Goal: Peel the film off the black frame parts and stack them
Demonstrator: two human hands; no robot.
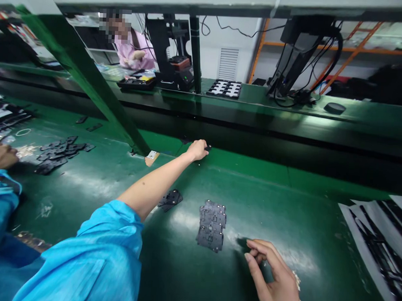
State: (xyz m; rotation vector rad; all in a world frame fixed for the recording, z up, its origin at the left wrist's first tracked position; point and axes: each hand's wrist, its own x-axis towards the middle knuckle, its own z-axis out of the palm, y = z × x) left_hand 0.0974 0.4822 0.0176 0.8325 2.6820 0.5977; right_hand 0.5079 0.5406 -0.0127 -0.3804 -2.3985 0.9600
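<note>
My left hand is stretched far across the green table, its fingers closed on a small black plate, of which only the end shows. Low on the right, my right hand hovers with thumb and fingers apart and nothing between them. To its left lies an overlapping stack of thin black plates with small holes. A smaller pile of similar black plates sits under my left forearm, partly hidden by it.
A co-worker's hand is at the left, near a heap of black plates. A green post slants down to the table. White sheets with black strips lie right. Behind runs a dark conveyor.
</note>
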